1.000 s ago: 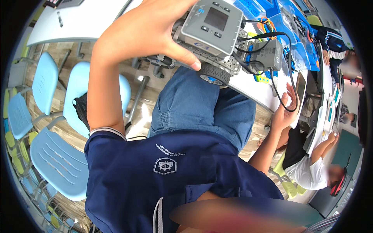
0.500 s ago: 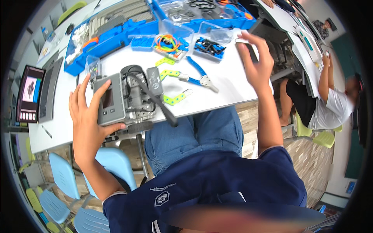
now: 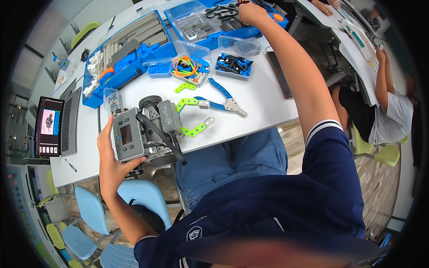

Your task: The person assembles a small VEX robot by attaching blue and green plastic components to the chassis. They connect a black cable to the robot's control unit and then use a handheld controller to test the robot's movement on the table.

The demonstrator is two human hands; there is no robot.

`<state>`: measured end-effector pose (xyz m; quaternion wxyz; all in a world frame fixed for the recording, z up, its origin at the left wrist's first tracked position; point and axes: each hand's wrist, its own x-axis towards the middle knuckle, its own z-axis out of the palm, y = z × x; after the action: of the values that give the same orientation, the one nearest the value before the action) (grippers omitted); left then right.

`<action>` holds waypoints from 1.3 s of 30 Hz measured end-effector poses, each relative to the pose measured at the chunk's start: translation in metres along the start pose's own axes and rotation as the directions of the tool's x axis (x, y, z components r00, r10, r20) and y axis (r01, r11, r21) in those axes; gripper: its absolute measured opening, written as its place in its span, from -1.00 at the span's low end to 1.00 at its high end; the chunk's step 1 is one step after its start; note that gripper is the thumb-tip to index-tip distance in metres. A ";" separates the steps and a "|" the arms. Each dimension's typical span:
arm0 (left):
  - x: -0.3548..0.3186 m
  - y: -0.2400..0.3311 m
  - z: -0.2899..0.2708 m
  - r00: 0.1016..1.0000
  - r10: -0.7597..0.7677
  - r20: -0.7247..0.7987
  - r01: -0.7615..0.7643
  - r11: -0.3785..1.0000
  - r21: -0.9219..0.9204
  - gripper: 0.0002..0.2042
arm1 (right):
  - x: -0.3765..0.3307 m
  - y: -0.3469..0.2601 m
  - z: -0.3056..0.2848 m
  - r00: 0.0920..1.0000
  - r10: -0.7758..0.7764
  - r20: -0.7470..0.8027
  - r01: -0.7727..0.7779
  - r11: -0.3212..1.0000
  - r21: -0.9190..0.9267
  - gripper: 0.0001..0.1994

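Observation:
At the table's near left edge, my left hand (image 3: 111,165) grips a small wheeled robot (image 3: 154,125) by its grey control box (image 3: 128,135), thumb at the near edge and fingers along the left side. A black cable loops over the robot, and a lime-green claw (image 3: 190,105) extends from its right side. My right hand (image 3: 254,14) reaches far into a blue parts case (image 3: 210,41), fingers bunched near black cables (image 3: 223,11). What they pinch is too small to make out. Blue-handled pliers-like tool (image 3: 230,105) lies right of the claw.
Small clear boxes of blue (image 3: 159,68), orange-banded (image 3: 195,79) and black pieces (image 3: 233,71) stand mid-table. Behind them is a blue case of grey beams (image 3: 129,49). A laptop (image 3: 69,125) stands left, a phone (image 3: 280,73) right. A person (image 3: 384,107) sits at another table.
My right hand has moved from above the phone, forward and left into the blue case, its fingers closing. My left hand stays on the robot while the view has shifted slightly.

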<state>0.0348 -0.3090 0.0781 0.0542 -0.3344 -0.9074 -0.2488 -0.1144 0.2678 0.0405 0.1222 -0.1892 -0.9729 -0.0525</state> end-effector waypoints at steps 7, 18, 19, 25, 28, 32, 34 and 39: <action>0.015 -0.021 0.003 0.998 0.013 0.059 0.001 0.973 -0.230 0.31 | -0.003 -0.004 0.016 0.991 0.076 -0.109 -0.079 0.996 -0.028 -0.73; 0.027 -0.038 -0.007 0.993 -0.074 0.096 0.105 0.921 -0.376 0.38 | 0.013 0.001 0.024 0.997 0.078 0.027 -0.081 0.985 0.152 -0.70; 0.026 -0.038 -0.007 0.993 -0.070 0.093 0.101 0.918 -0.382 0.38 | 0.022 0.002 0.027 0.998 0.056 0.024 -0.059 0.986 0.156 -0.68; 0.018 -0.034 -0.006 0.993 -0.102 0.067 0.120 0.914 -0.387 0.35 | 0.036 0.000 0.028 0.986 0.156 0.062 -0.163 0.978 0.131 -0.75; 0.008 -0.023 -0.007 0.997 -0.074 0.023 0.078 0.957 -0.281 0.23 | 0.011 -0.003 0.012 0.983 0.153 -0.100 -0.134 0.975 0.175 -0.72; -0.016 0.000 -0.004 0.983 -0.170 -0.065 0.157 0.972 -0.177 0.04 | -0.002 -0.016 -0.015 0.994 0.085 -0.061 -0.076 0.987 0.144 -0.64; -0.027 0.012 0.000 0.965 -0.236 -0.115 0.206 0.952 -0.228 -0.01 | 0.002 -0.021 -0.020 0.998 0.054 0.020 -0.058 0.939 0.338 -0.63; -0.041 0.040 0.015 0.917 -0.302 -0.259 0.232 0.935 -0.269 -0.10 | 0.027 -0.023 0.001 0.983 -0.042 -0.178 0.149 0.746 0.649 -0.70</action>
<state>0.0929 -0.2989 0.0708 0.1153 -0.1694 -0.8908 -0.4055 -0.1473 0.2563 0.0448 0.2518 -0.0795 -0.9250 0.2734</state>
